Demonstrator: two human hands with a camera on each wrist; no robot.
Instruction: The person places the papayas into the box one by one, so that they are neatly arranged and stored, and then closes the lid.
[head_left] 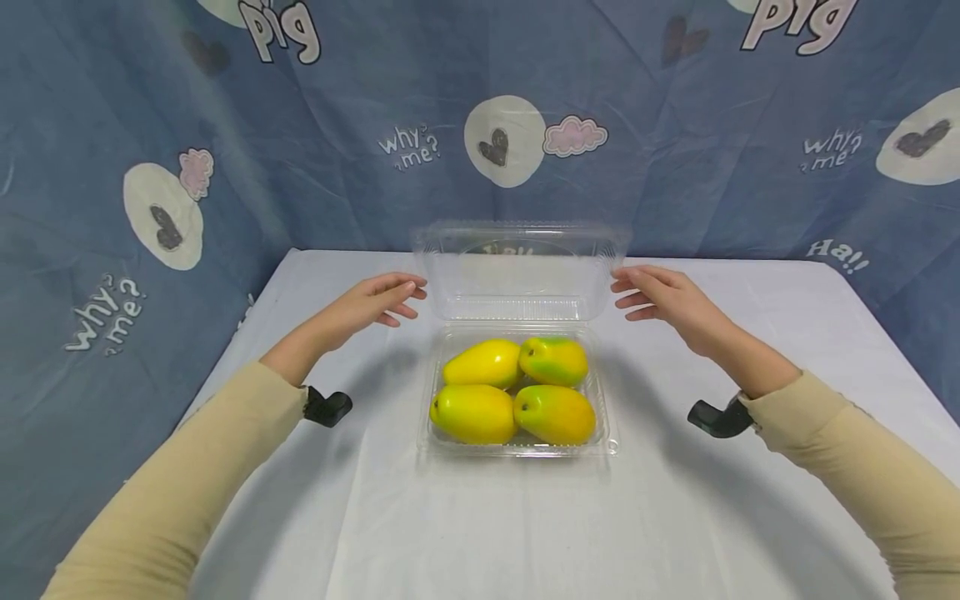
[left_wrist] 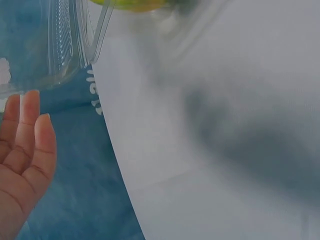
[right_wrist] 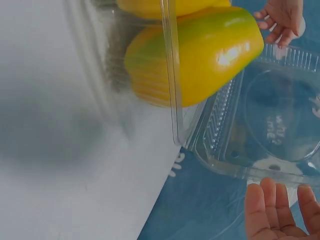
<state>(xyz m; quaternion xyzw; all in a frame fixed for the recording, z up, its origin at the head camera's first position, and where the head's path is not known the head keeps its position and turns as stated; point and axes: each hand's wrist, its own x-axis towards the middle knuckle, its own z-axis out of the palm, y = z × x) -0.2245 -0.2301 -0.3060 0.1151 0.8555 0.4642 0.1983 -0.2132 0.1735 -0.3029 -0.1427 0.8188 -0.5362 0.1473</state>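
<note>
A clear plastic clamshell box point(head_left: 517, 451) stands on the table with its lid point(head_left: 510, 287) raised at the far side. Several yellow-green fruits, mango-like in shape point(head_left: 474, 414), lie in the base in two rows. My left hand point(head_left: 367, 304) is at the lid's left edge, its fingers loosely extended. At the right edge is my right hand point(head_left: 671, 302), fingers likewise extended and relaxed. In the right wrist view, fingertips of the right hand point(right_wrist: 275, 215) come close to the lid's rim point(right_wrist: 235, 170). Whether either hand touches the plastic, I cannot tell.
A white cloth covers the table point(head_left: 495, 533). Behind it hangs a blue printed curtain point(head_left: 360, 100), which also runs down the left and right sides. Black mounts point(head_left: 327, 408) are strapped at both wrists.
</note>
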